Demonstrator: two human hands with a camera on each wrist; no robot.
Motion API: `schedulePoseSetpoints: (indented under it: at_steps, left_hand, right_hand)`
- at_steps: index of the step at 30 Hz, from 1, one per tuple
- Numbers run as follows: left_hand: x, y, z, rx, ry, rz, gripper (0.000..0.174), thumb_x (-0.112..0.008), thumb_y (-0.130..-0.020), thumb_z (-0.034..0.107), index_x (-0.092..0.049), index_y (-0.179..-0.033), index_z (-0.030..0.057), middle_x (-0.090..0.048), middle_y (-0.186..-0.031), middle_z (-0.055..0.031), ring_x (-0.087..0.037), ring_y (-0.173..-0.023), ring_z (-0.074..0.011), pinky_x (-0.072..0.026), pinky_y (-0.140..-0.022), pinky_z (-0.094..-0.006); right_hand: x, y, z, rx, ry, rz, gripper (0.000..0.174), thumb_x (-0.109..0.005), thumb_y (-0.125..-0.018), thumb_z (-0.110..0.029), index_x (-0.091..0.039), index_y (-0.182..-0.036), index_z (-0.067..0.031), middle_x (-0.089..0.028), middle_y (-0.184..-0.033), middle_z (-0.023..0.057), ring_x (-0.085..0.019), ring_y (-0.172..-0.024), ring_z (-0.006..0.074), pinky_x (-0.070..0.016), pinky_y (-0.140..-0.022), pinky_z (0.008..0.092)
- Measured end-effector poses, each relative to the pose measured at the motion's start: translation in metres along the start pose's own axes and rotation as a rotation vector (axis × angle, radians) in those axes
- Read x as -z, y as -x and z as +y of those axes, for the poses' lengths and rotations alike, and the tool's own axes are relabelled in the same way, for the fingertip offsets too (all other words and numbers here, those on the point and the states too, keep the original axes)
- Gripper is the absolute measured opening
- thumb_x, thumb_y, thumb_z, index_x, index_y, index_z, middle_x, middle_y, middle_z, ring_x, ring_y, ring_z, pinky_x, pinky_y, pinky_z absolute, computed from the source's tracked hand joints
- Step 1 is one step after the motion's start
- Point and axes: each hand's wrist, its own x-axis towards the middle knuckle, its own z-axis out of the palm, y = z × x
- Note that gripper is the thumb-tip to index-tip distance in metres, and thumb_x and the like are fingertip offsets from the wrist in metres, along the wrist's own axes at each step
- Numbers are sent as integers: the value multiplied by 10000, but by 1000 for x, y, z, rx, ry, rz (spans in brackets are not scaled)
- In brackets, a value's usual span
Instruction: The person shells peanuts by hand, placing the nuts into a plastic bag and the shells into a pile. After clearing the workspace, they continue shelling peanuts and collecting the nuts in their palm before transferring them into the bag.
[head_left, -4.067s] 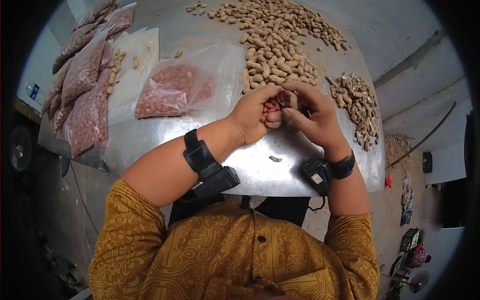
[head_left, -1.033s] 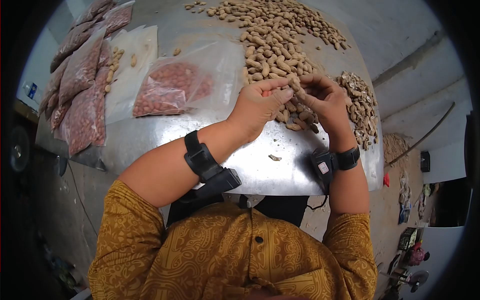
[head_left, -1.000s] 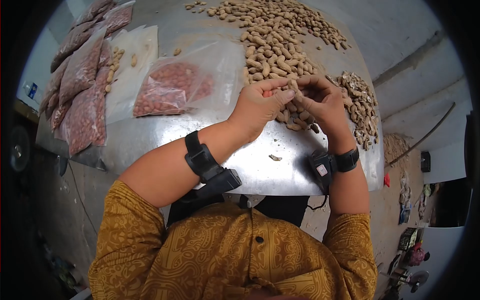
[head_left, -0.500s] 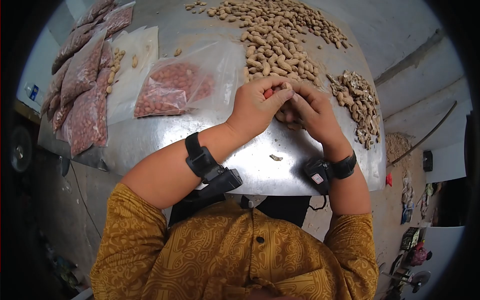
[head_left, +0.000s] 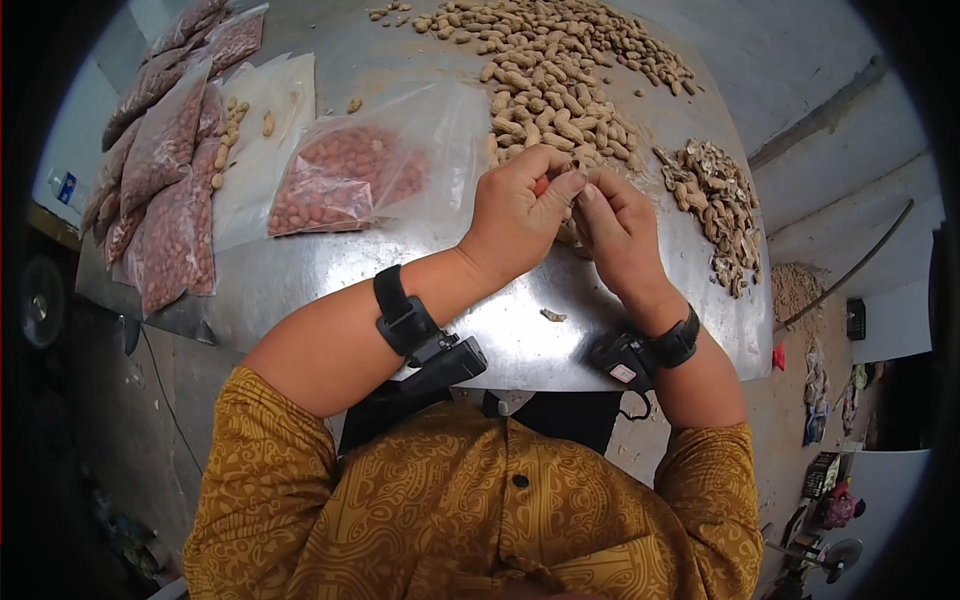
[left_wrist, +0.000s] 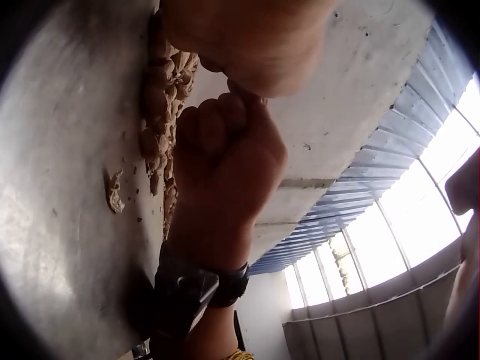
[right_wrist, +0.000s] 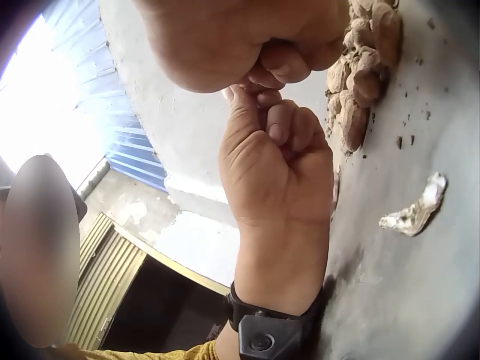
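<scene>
My left hand (head_left: 520, 210) and right hand (head_left: 625, 235) meet fingertip to fingertip over the near end of the peanut heap. Between their thumbs and forefingers they pinch a peanut, mostly hidden by the fingers. A red peanut kernel (head_left: 541, 186) shows inside the curl of my left hand. In the left wrist view the right hand (left_wrist: 229, 154) has its fingers folded inward; in the right wrist view the left hand (right_wrist: 277, 169) is curled likewise. Unshelled peanuts (head_left: 560, 100) spread from under the hands to the table's far side.
Empty shells (head_left: 715, 210) are piled at the right. A clear bag of red kernels (head_left: 335, 180) lies left of the hands, with filled bags (head_left: 165, 150) stacked beyond it. One shell piece (head_left: 552, 315) lies on the metal table (head_left: 500, 350) near its front edge.
Earlier the left hand held several red kernels beside a shell. A whole peanut then showed at the fingertips; now the fingers close over it, and the right hand has turned inward, its wrist moving left.
</scene>
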Motion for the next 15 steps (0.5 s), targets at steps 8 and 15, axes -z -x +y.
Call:
schedulePoseSetpoints:
  at_steps: [8, 15]
  left_hand:
    - [-4, 0, -8, 84, 277, -32, 187, -543, -902, 183, -547, -974, 10, -548, -750, 6, -463, -607, -32, -378, -522, -178]
    - [1, -3, -6, 364, 768, -97, 247, -497, -925, 217, -525, -1080, 26, -512, -728, 3, -386, -515, -37, -309, -454, -171]
  right_hand:
    - [-1, -2, 3, -140, -621, -10, 177, -452, -933, -179, -543, -912, -29, -492, -603, 9, -403, -442, 80, -347, -427, 214]
    - [1, -5, 2, -190, -728, 2, 183, -471, -932, -199, -541, -942, -30, -545, -653, 30, -494, -480, 107, -400, -448, 216]
